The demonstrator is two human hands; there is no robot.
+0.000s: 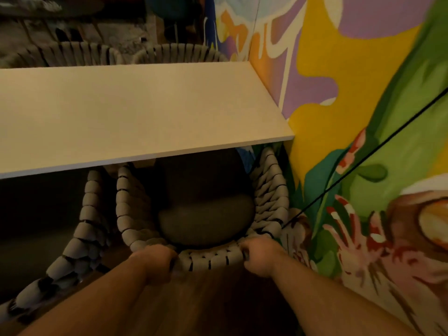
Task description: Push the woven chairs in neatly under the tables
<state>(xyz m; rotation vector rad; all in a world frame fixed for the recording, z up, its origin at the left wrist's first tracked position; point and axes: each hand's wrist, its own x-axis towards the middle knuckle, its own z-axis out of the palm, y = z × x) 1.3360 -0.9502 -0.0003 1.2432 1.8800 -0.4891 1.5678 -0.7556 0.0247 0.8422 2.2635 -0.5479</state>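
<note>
The left hand (157,263) and right hand (260,259) each curl around the back rim of a grey woven chair (213,261) with a dark cushion (206,219). Its front sits under the bench's (133,110) near right corner, beside the painted wall (363,117). A second chair (89,214) stands just beside it on the left.

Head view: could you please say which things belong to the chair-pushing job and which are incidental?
Job: grey woven rope chair, gripped by left hand and right hand; neighbouring grey woven chair; white rectangular tabletop.
Incidental: colourful mural wall; black cable.
</note>
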